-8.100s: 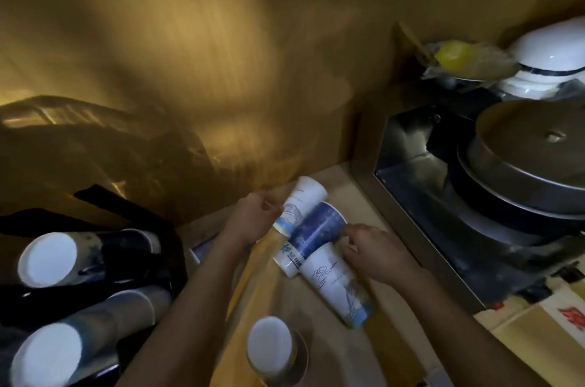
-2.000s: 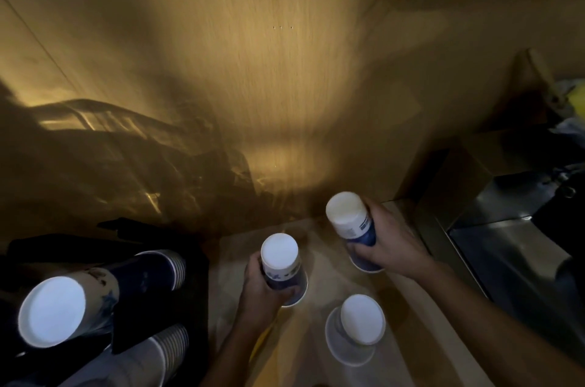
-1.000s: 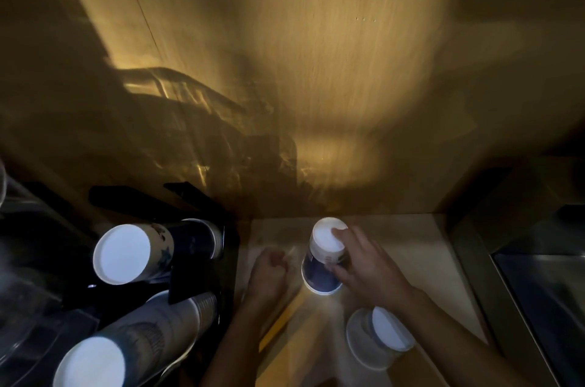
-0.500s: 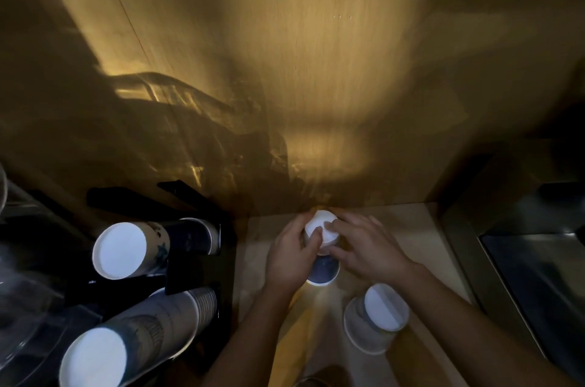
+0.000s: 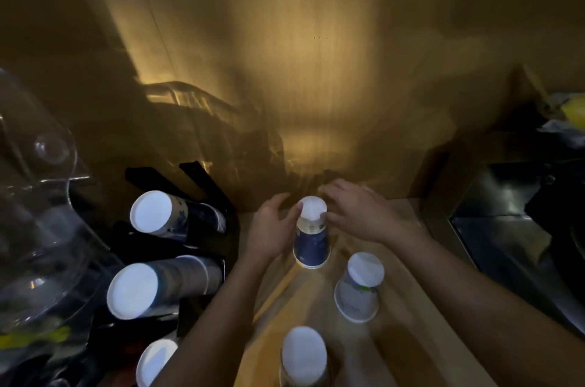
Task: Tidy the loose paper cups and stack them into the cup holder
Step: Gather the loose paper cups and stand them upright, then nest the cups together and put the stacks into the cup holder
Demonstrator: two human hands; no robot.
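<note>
Both hands are meeting around the upside-down blue cup stack point(image 5: 311, 236), my left hand point(image 5: 271, 232) gripping its side, my right hand point(image 5: 354, 211) touching its top loosely, while the cup holder point(image 5: 202, 247) is waiting beyond my left hand.

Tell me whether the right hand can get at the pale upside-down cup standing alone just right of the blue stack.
Probably yes. The pale cup stands alone on the counter, right beneath the right hand's forearm, with nothing over it. The hand would first have to leave the blue stack.
</note>
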